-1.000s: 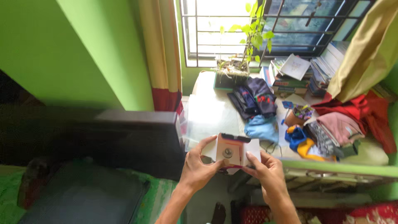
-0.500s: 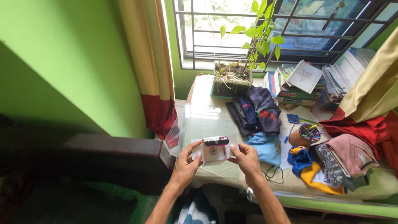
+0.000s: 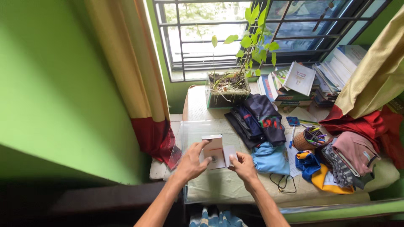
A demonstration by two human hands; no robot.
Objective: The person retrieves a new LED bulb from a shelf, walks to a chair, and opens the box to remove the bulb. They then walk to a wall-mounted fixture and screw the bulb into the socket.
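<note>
On the cloth-covered surface [image 3: 235, 185] below the window, a small pale cardboard box [image 3: 213, 152] stands upright. Left hand [image 3: 191, 162] steadies its side; right hand [image 3: 243, 165] pinches the opened flap, each grip grasping the box to brace it.

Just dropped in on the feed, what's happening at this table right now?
A person is handling a small white box with both hands over a cloth-covered table. The left hand grips the box's left side, and the right hand pinches its opened flap. Folded clothes, a potted plant, a pen basket and stacked books lie around it by the window.
</note>
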